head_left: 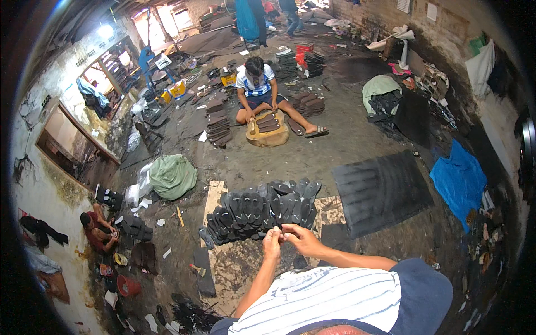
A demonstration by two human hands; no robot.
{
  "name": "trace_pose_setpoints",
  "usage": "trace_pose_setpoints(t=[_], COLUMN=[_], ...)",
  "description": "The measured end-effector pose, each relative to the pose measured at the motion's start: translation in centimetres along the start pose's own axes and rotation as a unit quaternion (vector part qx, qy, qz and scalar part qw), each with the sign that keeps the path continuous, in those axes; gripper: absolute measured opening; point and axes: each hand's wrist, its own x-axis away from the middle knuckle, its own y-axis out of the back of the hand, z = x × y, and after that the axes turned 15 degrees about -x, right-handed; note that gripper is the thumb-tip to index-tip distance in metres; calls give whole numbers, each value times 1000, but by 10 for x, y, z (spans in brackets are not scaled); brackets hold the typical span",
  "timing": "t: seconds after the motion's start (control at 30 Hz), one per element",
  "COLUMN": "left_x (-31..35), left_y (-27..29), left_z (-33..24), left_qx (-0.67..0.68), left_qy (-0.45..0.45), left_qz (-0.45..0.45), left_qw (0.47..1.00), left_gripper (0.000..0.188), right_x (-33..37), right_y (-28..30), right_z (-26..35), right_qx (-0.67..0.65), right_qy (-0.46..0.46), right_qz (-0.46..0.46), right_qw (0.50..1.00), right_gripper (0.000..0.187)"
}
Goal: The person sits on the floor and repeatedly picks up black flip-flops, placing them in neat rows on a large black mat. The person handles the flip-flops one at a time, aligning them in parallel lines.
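- We see the left hand (271, 245) and right hand (301, 240) meeting, fingers curled together at the tips; whether they grip anything, we cannot tell.
- Black sandals (243, 209) sit packed close on a mottled board (234, 273), at the hands' far side.
- Anything small slipping from those fingertips could, we judge, get lost among them.
- A careless knock from either hand could topple the leaning rows, we reckon.

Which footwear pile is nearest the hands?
The black pile on the tan sheet, just in front of the left hand and right hand; the brown stacks sit farther off, beside the person in blue and white.
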Motion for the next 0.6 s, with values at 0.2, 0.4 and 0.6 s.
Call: trace_pose_setpoints(t=[0.2,0.4,0.6], left_x=[9,15,20], left_y=[6,10,9], left_z=[-4,-9,-16], left_qx=[-41,-39,47], left_qy=[-17,46,159], left_qz=[121,198,297], left_qw=[992,978,940], left_gripper=[33,45,50], right_x=[4,9,17], right_y=[10,7,27], right_z=[-13,17,21], right_qx=[-34,-111,-141], right_qy=[-56,-105,-86], right_qz=[-11,4,61], right_qw=[998,988,984], right_gripper=[33,28,25])
